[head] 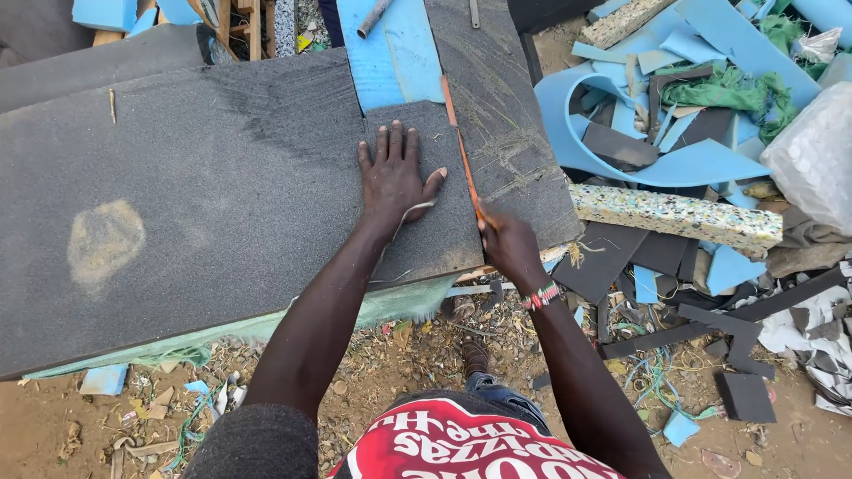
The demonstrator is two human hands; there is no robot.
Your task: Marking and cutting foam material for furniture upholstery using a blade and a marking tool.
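Grey foam sheet point(222, 204): left hand point(393, 177) flat, right hand point(508, 244) gripping blade point(461, 151).

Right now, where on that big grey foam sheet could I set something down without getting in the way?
The grey foam sheet is bare left of the left hand, around the pale patch. It is crowded beside the right hand with its orange blade, and the scrap pile.

Two hands point(395, 177), one blade point(461, 151), one grey foam sheet point(177, 195).

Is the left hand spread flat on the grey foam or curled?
Spread flat: the left hand lies palm-down, digits splayed, on the grey foam sheet.
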